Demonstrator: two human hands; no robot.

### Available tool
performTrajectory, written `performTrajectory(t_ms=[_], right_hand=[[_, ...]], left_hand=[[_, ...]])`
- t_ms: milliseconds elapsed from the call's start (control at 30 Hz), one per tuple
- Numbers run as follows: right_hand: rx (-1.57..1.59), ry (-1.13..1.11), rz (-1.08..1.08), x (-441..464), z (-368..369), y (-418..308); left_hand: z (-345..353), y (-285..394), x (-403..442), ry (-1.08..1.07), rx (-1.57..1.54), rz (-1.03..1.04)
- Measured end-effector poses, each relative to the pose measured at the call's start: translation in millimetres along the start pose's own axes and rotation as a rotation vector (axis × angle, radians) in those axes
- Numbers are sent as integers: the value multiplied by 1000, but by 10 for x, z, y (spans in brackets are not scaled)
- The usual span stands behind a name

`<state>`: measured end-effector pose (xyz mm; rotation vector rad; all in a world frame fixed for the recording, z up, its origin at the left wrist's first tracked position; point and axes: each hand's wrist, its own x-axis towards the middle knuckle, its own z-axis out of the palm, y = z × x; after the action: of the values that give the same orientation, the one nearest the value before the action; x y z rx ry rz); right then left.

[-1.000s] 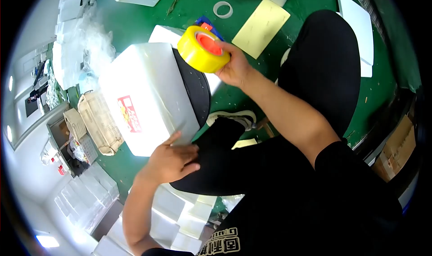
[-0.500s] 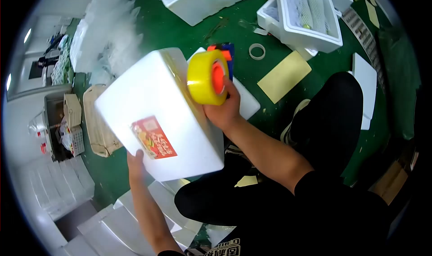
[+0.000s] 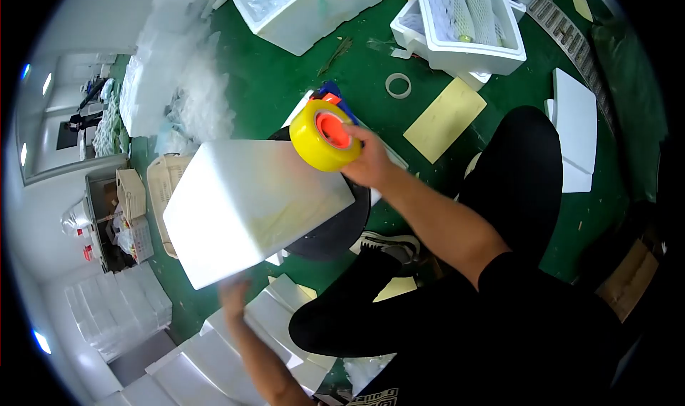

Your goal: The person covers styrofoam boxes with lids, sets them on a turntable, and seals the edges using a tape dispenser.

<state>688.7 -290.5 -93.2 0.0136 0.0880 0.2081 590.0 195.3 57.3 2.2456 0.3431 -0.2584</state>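
My right hand (image 3: 369, 162) grips a tape dispenser (image 3: 330, 99) loaded with a yellow tape roll (image 3: 308, 138) around a red core. The roll overlaps the top right corner of a white foam box (image 3: 246, 192), and whether it touches is unclear. The box sits tilted over a round black stool (image 3: 335, 231), with a yellowish strip of tape faintly visible on its near side. Just below the box's lower edge is my left hand (image 3: 234, 297), smeared by motion, its fingers unclear.
Open foam boxes (image 3: 285, 21) stand at the back, one holding net-wrapped produce (image 3: 482, 13). On the green floor lie a tape ring (image 3: 398, 85), yellow cardboard (image 3: 446, 119) and foam lids (image 3: 574, 131). Foam pieces (image 3: 207, 363) are at front left, plastic wrap (image 3: 200, 85) behind.
The foam box has turned and come down over the stool, so its red label is out of sight. My left hand has shifted slightly down and right, apart from the box's side.
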Motion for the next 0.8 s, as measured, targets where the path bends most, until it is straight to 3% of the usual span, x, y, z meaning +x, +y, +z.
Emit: performTrajectory(t_ms=[33,67,100,167,233,300,333,467,500,600,667,800], right_hand=[[137,5,107,-138,128,-250],[-48,32,101,-193,143,-476],[-206,97,93,-238,284,-636],[-443,137,165,-232,526,-804],[-590,70,300,-99,688,-806],[-756,38,418,64,809,-755],[-837,31,472,122,849,-758],[-1306,-84,573,239,967,-833],[-1209,-53,668,220,999,-840],[-1303,-28,657,83,1164,-889],[-1135,-40,670,53,1067,-895],[-1148,-53,752,-131,1033,-900]], left_hand=[[-303,143,-126,165,97,2],[-937,-73,-93,361,237,237],[-968,398,-179,506,-35,409],[-385,1920,-298,392,375,957],[212,2765,7,32,706,1311],[656,3064,316,-370,1030,1248],[946,3068,460,-482,938,1350],[1032,3111,500,-425,915,1249],[1031,3077,459,-384,907,1196],[1061,3105,470,-387,915,1199],[1102,3154,431,-402,915,1176],[1159,3204,411,-379,877,1150]])
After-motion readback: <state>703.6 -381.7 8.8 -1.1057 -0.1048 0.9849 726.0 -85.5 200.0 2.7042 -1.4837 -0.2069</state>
